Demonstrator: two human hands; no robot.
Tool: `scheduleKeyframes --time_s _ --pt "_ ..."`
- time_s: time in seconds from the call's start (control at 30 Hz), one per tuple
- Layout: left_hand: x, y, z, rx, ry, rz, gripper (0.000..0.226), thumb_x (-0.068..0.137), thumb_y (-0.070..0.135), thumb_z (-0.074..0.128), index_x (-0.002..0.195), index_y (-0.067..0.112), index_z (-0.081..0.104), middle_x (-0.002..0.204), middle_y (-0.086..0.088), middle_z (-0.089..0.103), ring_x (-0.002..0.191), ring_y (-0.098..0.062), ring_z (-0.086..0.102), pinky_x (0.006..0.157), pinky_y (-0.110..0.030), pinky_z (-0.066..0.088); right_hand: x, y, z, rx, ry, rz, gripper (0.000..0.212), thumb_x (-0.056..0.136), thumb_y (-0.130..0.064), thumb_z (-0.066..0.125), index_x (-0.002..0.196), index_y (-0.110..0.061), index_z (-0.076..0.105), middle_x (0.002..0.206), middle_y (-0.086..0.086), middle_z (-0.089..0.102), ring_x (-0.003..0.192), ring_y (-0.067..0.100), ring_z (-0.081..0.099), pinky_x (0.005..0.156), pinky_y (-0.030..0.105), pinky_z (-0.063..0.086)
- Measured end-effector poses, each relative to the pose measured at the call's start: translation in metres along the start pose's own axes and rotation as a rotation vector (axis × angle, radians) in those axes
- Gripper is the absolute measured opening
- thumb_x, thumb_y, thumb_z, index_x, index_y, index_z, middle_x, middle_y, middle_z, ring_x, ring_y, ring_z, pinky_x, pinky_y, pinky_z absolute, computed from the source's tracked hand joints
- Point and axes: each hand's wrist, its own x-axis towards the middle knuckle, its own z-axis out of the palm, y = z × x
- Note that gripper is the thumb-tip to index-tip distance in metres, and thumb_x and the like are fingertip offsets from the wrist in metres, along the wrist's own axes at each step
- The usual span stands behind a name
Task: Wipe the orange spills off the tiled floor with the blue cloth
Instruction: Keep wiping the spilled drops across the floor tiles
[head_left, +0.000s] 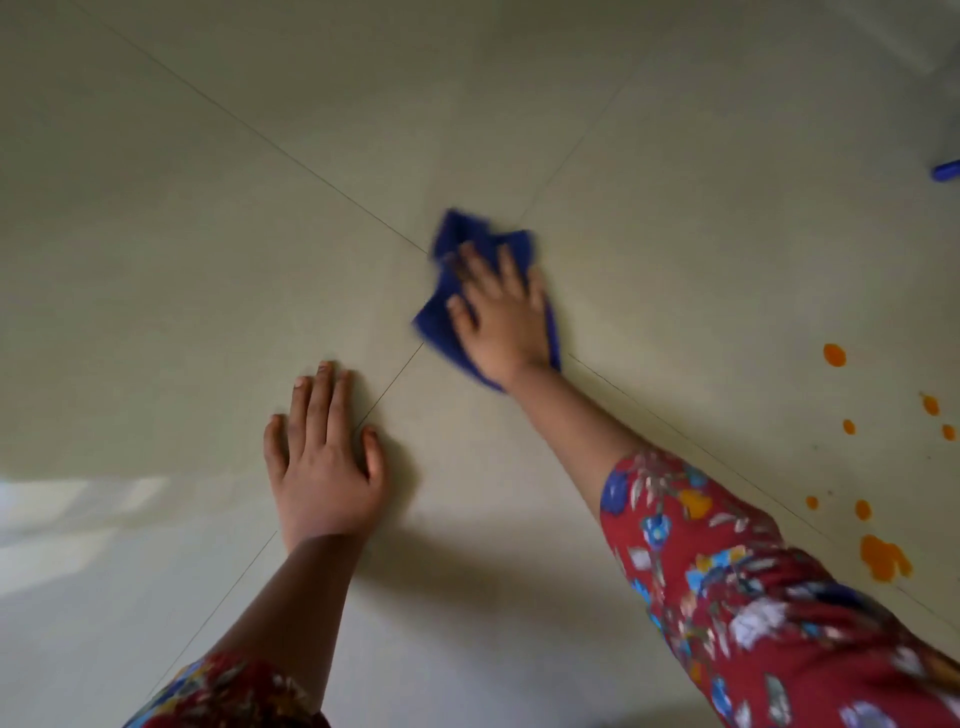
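Observation:
The blue cloth (457, 234) lies crumpled on the pale tiled floor (208, 208) where the grout lines cross. My right hand (501, 312) presses flat on top of it, fingers spread; the cloth is blurred. My left hand (324, 462) rests flat on the bare tile nearer me, fingers apart, holding nothing. Several orange spills sit at the right edge: a round drop (834, 355), small drops (930, 404) below it, and a larger blotch (883, 558) lower down. All lie well to the right of the cloth.
A blue object (946, 170) pokes in at the right edge, mostly cut off. A bright patch of light (67, 514) falls on the floor at the left. My patterned red sleeves (727, 571) cover both forearms.

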Motion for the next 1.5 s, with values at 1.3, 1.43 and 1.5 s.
scheduleKeyframes --time_s 1.3,1.43,1.5 --pt "-0.076 0.110 0.031 -0.060 -0.049 0.272 0.063 0.087 0.037 0.029 0.148 0.021 0.039 0.155 0.000 0.036 0.143 -0.019 0.034 0.117 -0.040 0.019 -0.172 0.126 -0.003 -0.026 0.050 -0.208 0.055 0.096 -0.050 0.028 0.150 -0.038 0.032 0.157 -0.014 0.029 0.147 0.023 0.024 0.115 0.051 0.021" --pt "-0.135 0.157 0.060 -0.080 -0.107 0.261 0.061 0.094 0.042 0.023 0.153 0.026 0.025 0.159 0.008 0.020 0.148 -0.013 0.018 0.118 -0.034 0.011 -0.237 0.161 0.001 -0.013 0.031 -0.361 0.054 0.099 -0.049 0.031 0.151 -0.040 0.025 0.159 -0.016 0.022 0.148 0.018 0.019 0.119 0.047 0.014" --pt "-0.159 0.160 0.072 -0.036 -0.104 0.253 0.059 0.097 0.041 0.025 0.154 0.026 0.020 0.161 0.009 0.014 0.149 -0.011 0.010 0.120 -0.033 0.008 -0.259 0.209 0.001 -0.015 0.017 -0.360 0.053 0.098 -0.048 0.033 0.150 -0.040 0.027 0.158 -0.016 0.025 0.147 0.018 0.023 0.117 0.046 0.016"
